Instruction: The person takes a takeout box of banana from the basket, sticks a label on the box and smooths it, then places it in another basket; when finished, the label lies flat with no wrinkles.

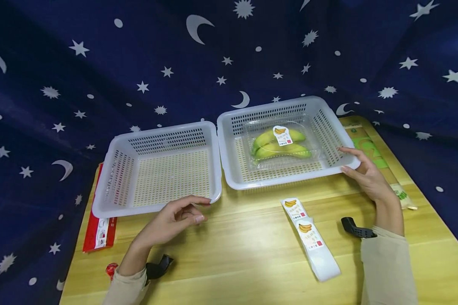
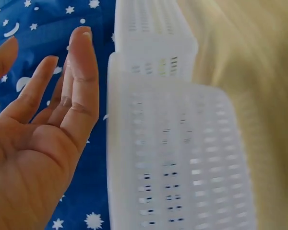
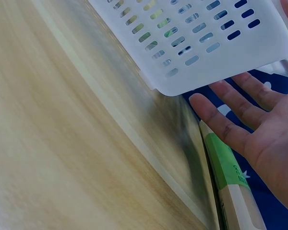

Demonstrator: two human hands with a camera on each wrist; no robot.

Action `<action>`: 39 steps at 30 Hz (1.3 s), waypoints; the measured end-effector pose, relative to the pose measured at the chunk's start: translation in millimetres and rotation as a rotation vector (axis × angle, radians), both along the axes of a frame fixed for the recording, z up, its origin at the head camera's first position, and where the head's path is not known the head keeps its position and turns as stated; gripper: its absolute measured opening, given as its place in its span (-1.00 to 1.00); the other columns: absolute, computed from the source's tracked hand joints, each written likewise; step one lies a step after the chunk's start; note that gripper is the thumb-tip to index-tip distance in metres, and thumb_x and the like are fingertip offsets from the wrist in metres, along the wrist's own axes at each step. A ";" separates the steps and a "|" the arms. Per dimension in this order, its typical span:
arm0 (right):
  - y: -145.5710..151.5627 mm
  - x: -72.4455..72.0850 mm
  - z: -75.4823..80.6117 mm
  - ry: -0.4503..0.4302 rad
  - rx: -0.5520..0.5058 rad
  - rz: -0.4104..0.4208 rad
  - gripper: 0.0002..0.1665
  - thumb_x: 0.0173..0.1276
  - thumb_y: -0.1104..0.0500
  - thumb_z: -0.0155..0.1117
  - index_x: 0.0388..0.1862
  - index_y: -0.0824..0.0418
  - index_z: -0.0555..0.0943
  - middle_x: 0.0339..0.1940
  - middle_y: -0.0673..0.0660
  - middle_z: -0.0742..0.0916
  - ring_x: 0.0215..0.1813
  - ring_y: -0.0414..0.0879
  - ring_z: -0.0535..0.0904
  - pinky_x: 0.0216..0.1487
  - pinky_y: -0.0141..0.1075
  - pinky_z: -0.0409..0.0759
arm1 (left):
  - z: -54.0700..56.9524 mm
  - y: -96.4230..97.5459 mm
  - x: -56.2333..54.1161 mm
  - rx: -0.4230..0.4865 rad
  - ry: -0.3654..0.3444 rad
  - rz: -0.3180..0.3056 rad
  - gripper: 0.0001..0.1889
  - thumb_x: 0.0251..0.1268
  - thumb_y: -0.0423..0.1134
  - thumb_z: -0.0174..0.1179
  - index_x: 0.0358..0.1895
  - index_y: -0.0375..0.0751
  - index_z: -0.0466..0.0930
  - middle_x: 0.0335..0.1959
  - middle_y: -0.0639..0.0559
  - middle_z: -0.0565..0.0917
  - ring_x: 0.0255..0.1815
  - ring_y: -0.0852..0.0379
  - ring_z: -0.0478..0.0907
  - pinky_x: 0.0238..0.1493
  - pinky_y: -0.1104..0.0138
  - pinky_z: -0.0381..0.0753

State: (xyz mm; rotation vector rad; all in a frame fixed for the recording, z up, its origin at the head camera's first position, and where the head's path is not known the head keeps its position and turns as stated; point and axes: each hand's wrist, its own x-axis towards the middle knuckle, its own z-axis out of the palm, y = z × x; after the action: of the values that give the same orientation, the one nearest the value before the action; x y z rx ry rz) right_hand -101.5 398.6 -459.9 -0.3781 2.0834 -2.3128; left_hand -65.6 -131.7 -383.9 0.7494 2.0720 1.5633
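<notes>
My right hand [image 1: 372, 180] grips the front right corner of a white slotted basket [image 1: 234, 180]; in the right wrist view its fingers [image 3: 225, 127] reach along the basket's outer side. Inside that basket lies a clear plastic box [image 1: 248, 159] of green-yellow bananas [image 1: 282, 149] with a banana label [image 1: 282, 135] on its lid. My left hand [image 1: 171, 222] is at the front right corner of a second white basket [image 1: 110, 210], its fingers loosely bent and holding nothing. In the left wrist view the left palm [image 2: 31, 163] faces the camera beside the basket wall [image 2: 182, 158].
A strip of banana labels [image 1: 311, 241] lies on the wooden table [image 1: 236, 254]. A red packet [image 1: 106, 235] sticks out from under the left basket, and a green-and-tan packet [image 1: 370, 148] lies beyond the right one. A small red-wrapped item [image 1: 111, 270] is near the left sleeve.
</notes>
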 end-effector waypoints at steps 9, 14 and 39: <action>0.3 -1.5 -4.3 -0.022 0.027 -0.012 -0.33 0.42 0.53 -0.01 0.48 0.24 0.25 0.40 0.00 0.26 0.27 -0.20 0.36 0.05 -0.61 0.51 | -18.9 4.4 13.6 0.017 0.006 0.041 -0.60 0.43 -0.35 0.12 0.29 -0.15 0.46 0.23 -0.08 0.52 0.10 0.11 0.60 0.02 0.29 0.67; 4.0 -4.7 -3.2 -0.028 0.063 -0.020 -0.34 0.43 0.52 -0.02 0.49 0.26 0.22 0.43 0.01 0.24 0.27 -0.21 0.35 0.05 -0.62 0.50 | -21.8 7.0 13.9 0.044 -0.004 0.054 -0.61 0.45 -0.36 0.08 0.30 -0.22 0.44 0.23 -0.08 0.52 0.13 0.11 0.59 0.03 0.29 0.67; 0.6 59.6 8.2 0.177 0.618 -0.609 -0.36 0.40 0.45 0.06 0.45 0.25 0.32 0.35 -0.17 0.34 0.23 -0.45 0.34 0.02 -0.76 0.33 | -13.0 -30.1 61.7 0.037 0.129 0.327 -0.57 0.38 -0.55 0.06 0.28 -0.27 0.46 0.20 -0.17 0.57 0.22 0.17 0.52 0.17 0.44 0.55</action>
State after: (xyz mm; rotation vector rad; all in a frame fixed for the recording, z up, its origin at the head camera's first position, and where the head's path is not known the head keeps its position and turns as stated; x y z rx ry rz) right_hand -41.9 399.2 -451.7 0.0921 3.1878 -1.7064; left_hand -3.9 -161.8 -396.9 0.5572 2.3605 1.7689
